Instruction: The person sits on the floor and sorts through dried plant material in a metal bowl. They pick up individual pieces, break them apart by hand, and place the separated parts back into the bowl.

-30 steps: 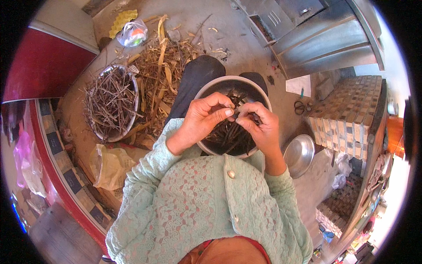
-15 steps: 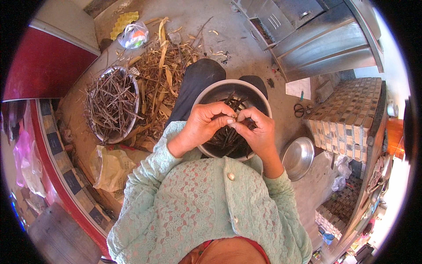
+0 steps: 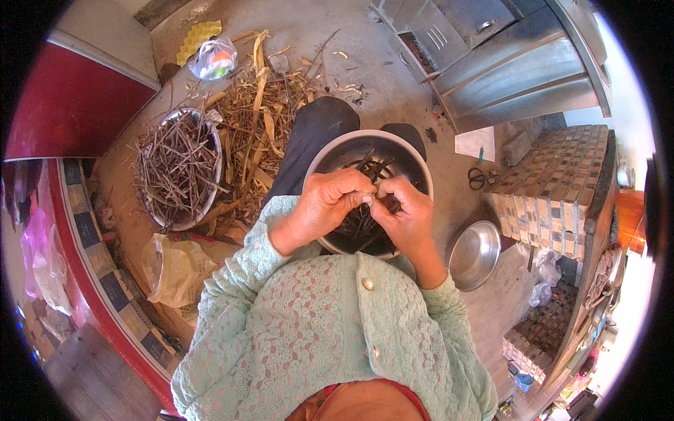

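Now, left hand: thumb and forefinger pinched at the tips; the left hand [image 3: 324, 200] works over the bowl, its fingertips meeting those of the other.
Between fingertips: a small piece [image 3: 373, 198], mostly covered, too small to identify.
Right hand: the right hand [image 3: 407, 210] also pinching, curled inward. A second ago a slight gap parted the two hands; that gap has closed.
Bowl: the wide bowl [image 3: 368, 132] on the lap, as before, a little lower in view; dark pods [image 3: 359, 226] lie inside, under the hands.

Far left: purple plastic bag [image 3: 32, 256]; red panel [image 3: 74, 105] above it.
Left floor: pale plastic bag [image 3: 175, 272] crumpled near the left forearm; beyond, a basin [image 3: 216, 151] heaped with thin brown stalks [image 3: 175, 168], some overhanging the rim.
Beside basin: yellow crinkled sheet [image 3: 196, 41], knotted clear bag [image 3: 214, 59], then loose husks [image 3: 246, 133] spread to the left knee.
Floor: grey floor [image 3: 390, 77], bits scattered ahead of the knees.
Right floor: shiny metal pan [image 3: 474, 256] near the right forearm; white paper [image 3: 470, 142]; dark scissors [image 3: 477, 177].
Far right: metal cabinet [image 3: 519, 88] at the top, brick-patterned block [image 3: 544, 186] below it.
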A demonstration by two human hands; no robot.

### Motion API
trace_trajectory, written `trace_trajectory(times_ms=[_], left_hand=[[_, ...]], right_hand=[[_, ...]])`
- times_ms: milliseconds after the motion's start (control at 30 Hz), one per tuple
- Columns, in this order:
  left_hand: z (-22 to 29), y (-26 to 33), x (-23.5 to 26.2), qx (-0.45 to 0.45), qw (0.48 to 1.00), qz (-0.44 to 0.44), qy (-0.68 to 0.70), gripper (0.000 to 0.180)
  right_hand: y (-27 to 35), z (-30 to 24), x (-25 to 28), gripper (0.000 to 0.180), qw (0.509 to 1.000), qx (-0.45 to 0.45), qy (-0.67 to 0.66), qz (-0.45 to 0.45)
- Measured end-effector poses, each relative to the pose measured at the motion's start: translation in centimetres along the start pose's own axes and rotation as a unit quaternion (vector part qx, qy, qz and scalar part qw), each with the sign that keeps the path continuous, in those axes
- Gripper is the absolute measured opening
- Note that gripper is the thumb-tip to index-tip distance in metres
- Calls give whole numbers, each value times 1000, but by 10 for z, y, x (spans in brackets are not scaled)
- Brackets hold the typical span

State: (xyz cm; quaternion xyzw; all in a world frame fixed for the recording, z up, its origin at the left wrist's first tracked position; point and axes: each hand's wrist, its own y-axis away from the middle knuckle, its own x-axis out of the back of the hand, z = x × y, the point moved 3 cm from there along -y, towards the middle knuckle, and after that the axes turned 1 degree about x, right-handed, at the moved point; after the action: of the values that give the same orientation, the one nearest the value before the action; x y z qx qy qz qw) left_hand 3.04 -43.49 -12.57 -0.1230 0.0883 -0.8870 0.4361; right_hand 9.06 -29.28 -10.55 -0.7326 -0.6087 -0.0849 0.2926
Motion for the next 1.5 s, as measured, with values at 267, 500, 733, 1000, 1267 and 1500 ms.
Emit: trace_trajectory(times_ms=[267,500,733,1000,1267,1500], left_hand=[[-2,1,-2,11,1000,10,12,10],[1,2,-2,-16,998,42,-31,12],[-3,4,-5,-68,995,70,-36,14],[-10,4,0,102,989,34,106,5],[-8,3,-2,88,994,49,41,5],[-4,2,-2,52,997,52,9,8]], right_hand=[[2,0,0,19,1000,8,6,24],[0,-3,-1,21,995,63,66,47],[1,-7,-9,22,993,68,64,74],[0,-5,-11,23,991,96,74,47],[0,3,-7,21,998,-7,20,50],[-2,1,-5,21,999,14,18,46]])
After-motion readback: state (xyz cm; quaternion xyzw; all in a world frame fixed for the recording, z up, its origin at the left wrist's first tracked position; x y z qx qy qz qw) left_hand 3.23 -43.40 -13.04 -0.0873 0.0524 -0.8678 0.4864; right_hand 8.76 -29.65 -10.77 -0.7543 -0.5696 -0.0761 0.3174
